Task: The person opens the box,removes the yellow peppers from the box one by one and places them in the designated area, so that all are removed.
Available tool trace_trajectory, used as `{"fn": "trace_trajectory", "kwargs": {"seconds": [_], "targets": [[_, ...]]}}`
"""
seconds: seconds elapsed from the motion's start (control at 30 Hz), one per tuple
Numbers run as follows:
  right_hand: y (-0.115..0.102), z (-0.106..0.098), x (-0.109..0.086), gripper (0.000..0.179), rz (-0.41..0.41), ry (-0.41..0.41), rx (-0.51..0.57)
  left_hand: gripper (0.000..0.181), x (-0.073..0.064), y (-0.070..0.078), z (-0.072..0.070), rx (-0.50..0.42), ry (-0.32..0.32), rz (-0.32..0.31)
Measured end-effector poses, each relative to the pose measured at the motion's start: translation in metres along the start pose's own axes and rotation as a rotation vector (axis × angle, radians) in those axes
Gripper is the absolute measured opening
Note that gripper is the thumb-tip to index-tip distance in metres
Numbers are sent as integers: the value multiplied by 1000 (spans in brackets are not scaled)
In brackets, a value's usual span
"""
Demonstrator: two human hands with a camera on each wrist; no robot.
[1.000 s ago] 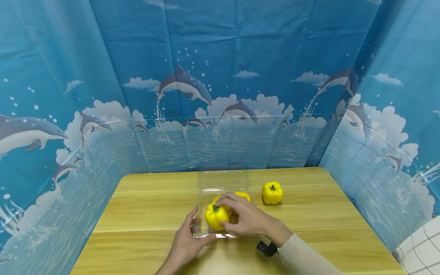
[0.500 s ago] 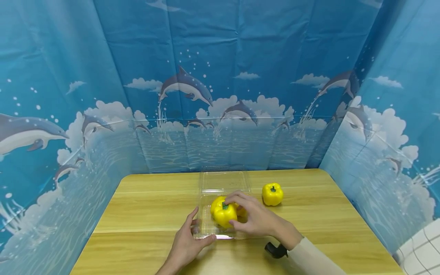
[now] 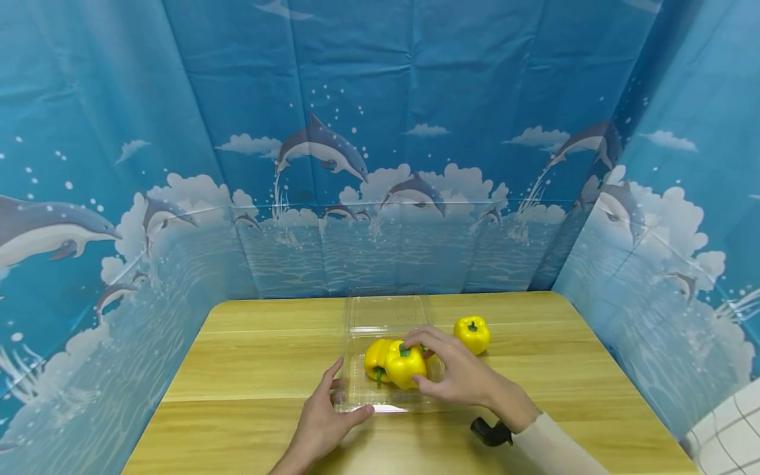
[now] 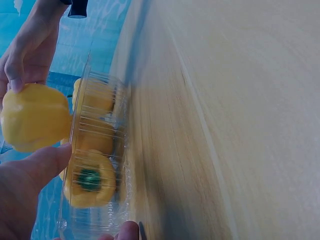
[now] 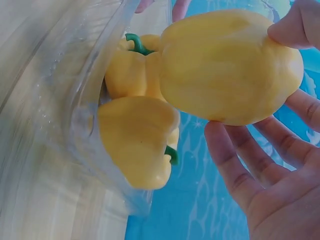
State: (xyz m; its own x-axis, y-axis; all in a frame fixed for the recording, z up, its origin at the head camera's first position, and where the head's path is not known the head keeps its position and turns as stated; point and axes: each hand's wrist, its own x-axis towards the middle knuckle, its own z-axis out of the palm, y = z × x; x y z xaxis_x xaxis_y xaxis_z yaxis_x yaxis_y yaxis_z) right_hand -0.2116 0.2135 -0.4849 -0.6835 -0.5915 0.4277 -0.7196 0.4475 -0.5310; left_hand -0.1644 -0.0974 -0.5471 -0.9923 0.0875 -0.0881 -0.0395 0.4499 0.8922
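My right hand (image 3: 457, 369) holds a yellow bell pepper (image 3: 406, 366) by its sides, thumb on one side and fingers on the other. It hangs over the open clear plastic clamshell container (image 3: 356, 396). Inside the container lies another yellow pepper (image 3: 377, 361), its green stem pointing toward the front. The right wrist view shows a further pepper (image 5: 137, 142) in there, lying on its side with its stem outward. My left hand (image 3: 320, 415) grips the container's front left corner, thumb on the front rim (image 4: 71, 150) and fingers along the side.
One more yellow pepper (image 3: 472, 335) stands on the wooden table (image 3: 255, 369), right of the container. The container's hinged lid (image 3: 387, 311) lies folded back toward the table's far edge. A blue dolphin-print curtain (image 3: 380, 251) encloses the table.
My right hand has carried its pepper rightward over the container, uncovering the pepper at the left inside. The left hand stays at the container's corner.
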Motion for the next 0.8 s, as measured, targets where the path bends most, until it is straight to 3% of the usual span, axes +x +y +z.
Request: {"fn": "trace_trajectory", "kwargs": {"seconds": [0.8], "targets": [[13, -34, -27, 55, 95, 68, -26, 117, -1, 0, 1, 13, 4, 5]]}}
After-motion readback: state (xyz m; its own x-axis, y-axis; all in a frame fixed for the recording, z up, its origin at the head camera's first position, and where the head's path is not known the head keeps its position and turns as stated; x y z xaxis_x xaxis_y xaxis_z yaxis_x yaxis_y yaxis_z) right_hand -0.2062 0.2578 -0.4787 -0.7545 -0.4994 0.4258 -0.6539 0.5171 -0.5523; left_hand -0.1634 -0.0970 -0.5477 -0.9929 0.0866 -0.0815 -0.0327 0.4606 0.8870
